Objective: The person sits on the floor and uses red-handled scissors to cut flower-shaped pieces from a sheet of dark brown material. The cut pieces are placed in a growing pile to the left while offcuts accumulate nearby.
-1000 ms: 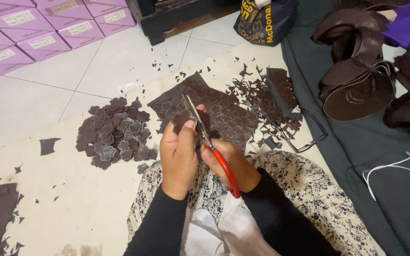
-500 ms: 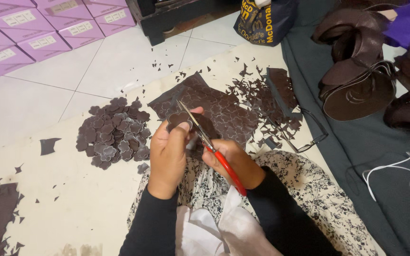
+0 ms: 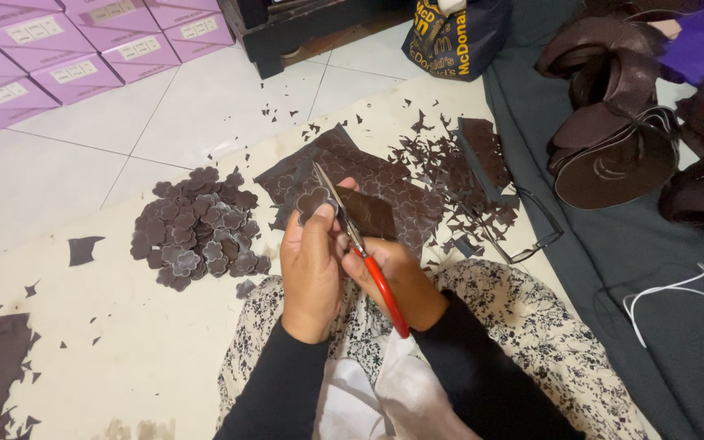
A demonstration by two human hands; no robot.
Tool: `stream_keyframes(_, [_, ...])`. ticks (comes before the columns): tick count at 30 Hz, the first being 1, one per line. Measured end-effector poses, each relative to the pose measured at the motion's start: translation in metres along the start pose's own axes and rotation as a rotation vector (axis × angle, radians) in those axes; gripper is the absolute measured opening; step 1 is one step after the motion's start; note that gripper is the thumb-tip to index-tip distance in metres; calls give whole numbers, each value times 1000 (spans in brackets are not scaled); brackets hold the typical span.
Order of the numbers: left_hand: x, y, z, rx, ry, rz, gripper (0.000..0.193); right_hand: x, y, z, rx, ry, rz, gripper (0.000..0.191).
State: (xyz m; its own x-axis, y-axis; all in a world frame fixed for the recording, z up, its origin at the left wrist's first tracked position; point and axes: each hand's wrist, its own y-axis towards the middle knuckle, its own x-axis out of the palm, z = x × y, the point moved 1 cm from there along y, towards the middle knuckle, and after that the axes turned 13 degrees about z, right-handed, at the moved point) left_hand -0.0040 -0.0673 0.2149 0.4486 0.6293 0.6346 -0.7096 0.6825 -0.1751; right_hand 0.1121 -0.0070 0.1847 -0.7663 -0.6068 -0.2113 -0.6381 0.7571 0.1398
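— What do the fingers have hold of?

— The left hand (image 3: 313,269) pinches a small dark brown flower-shaped piece (image 3: 313,201) between thumb and fingertips, closed tight on it, just above the lap. The right hand (image 3: 393,281) is wrapped around the red handles of the scissors (image 3: 358,246), fingers curled shut through them; the blades point up and away, their edge against the piece.

— And the blades, apart or together?

— Nearly together, as far as I can tell; they are thin and partly behind the piece.

— What lies around the hands?

— Just beyond them a dark brown sheet (image 3: 385,200) with flower outlines lies on the cream mat (image 3: 124,358). To the left sits a heap of cut flower shapes (image 3: 197,228). To the right, many small offcuts (image 3: 458,183) are scattered. Farther right, on grey cloth (image 3: 613,253), are curved brown leather pieces (image 3: 613,138) and a white cord (image 3: 678,305). Lilac boxes (image 3: 59,49) line the tiled floor at top left.
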Motion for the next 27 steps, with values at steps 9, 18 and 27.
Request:
stream_keyframes(9, [5,0,-1,-22,-30,76,29,4,-3,-12,-51,2,51,37])
stream_keyframes(18, [-15,14,4,-44,-73,-16,25,-3,-1,-5,74,-143,-4,39])
stream_keyframes(27, [-24,23,11,-86,-112,-49,23,-3,-1,13,264,62,-96,50])
